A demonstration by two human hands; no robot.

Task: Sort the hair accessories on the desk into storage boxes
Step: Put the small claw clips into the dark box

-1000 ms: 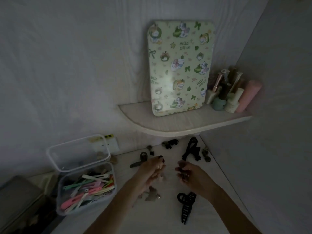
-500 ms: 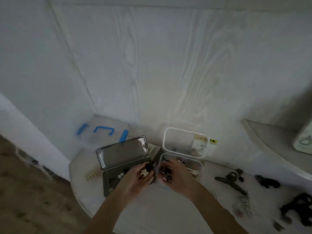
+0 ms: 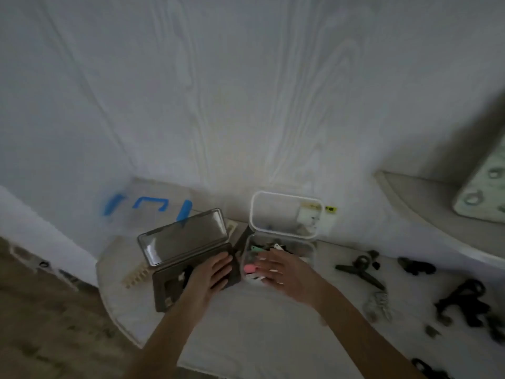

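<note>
A dark storage box (image 3: pixel 164 291) with its lid raised stands at the desk's left end. My left hand (image 3: pixel 211 274) lies flat over its right part, fingers spread, nothing visibly held. Beside it is a clear storage box (image 3: pixel 308 250) with its lid open, holding colourful hair clips (image 3: pixel 250 268). My right hand (image 3: pixel 284 274) hovers over its front edge with fingers spread and empty. On the desk to the right lie a dark clip (image 3: pixel 359 270), a silvery clip (image 3: pixel 378 303) and black claw clips (image 3: pixel 464 299).
A clear bin with blue latches (image 3: pixel 147 209) sits at the back left. A cream comb-like piece (image 3: pixel 135 276) lies left of the dark box. A curved shelf (image 3: pixel 426 209) with a patterned board (image 3: pixel 486 195) juts out at the right. The desk edge drops off at the left.
The view swung left from the shelf to the boxes. Both hands carried small items over to the boxes and now have spread fingers holding nothing.
</note>
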